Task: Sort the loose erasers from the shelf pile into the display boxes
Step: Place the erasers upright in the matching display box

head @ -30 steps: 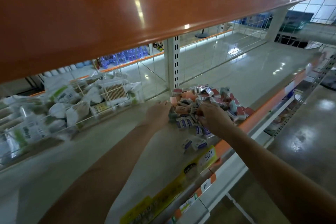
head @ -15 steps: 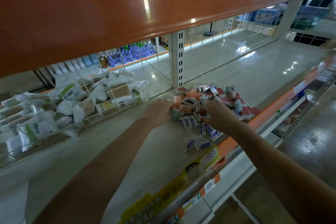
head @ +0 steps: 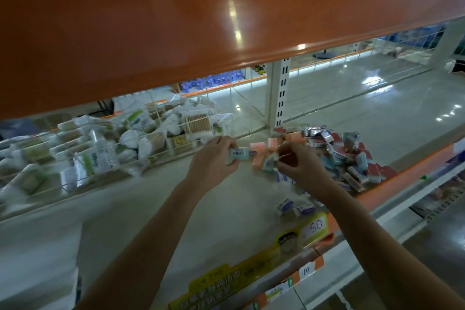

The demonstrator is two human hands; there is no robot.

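A pale blue eraser (head: 239,155), judged light, firm and slick in its wrapper, is pinched by the left hand (head: 214,161) beside the shelf (head: 390,118) pile (head: 334,156), best gripped across its short sides, while something small and unclear is pinched by the right hand (head: 299,166).

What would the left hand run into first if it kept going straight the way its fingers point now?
The left hand, gripping a pale blue barcoded eraser, points right toward the pile. First in line looks to be the orange-pink erasers just past it, then the right hand. Depth is unclear from this single view.
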